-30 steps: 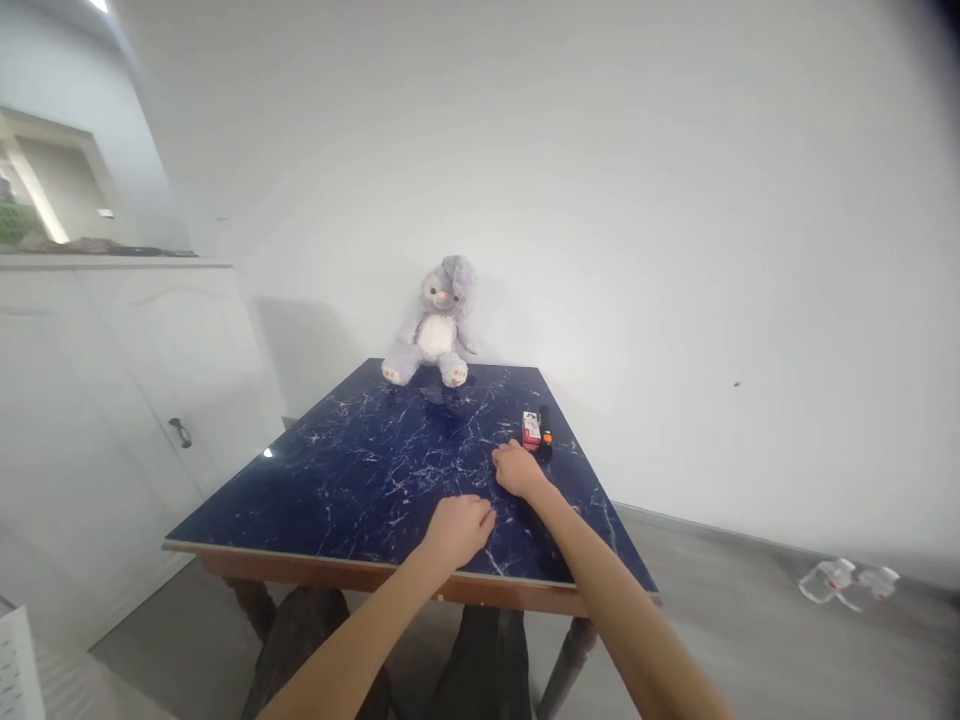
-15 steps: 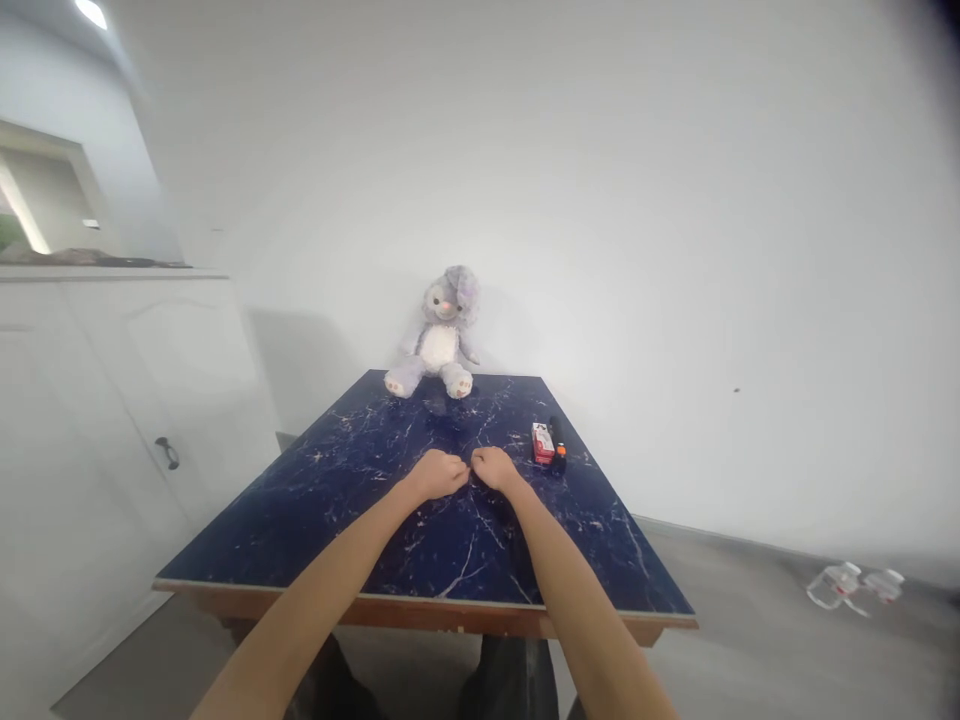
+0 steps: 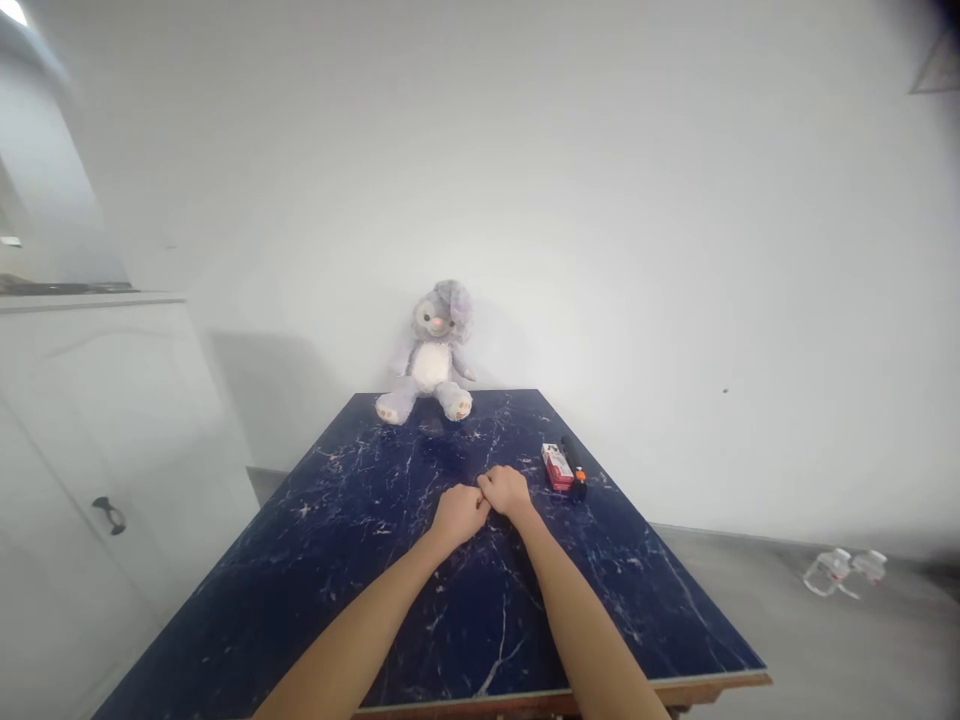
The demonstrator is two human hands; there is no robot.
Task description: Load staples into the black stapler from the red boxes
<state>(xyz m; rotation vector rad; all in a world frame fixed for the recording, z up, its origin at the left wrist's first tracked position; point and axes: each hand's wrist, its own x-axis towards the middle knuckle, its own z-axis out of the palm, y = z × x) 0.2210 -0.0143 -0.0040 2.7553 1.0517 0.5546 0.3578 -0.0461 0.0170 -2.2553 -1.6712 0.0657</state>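
My left hand (image 3: 460,513) and my right hand (image 3: 505,490) meet over the middle of the dark blue marbled table (image 3: 360,560). Both have their fingers curled closed, and the fingertips touch or nearly touch. Whatever they pinch, if anything, is hidden behind the knuckles. To the right of my right hand lies a red and white box (image 3: 557,468). Right beside the box is a black object with an orange band (image 3: 580,480), its kind unclear.
A grey plush toy (image 3: 433,355) sits at the table's far edge against the white wall. On the left stands a white cabinet (image 3: 97,420) with a dark handle. Clear plastic bottles (image 3: 831,568) rest on the floor at the right.
The view has shifted, so the table appears lower and larger. My hands have come closer together, the gap between them closing, with the fingers still curled.
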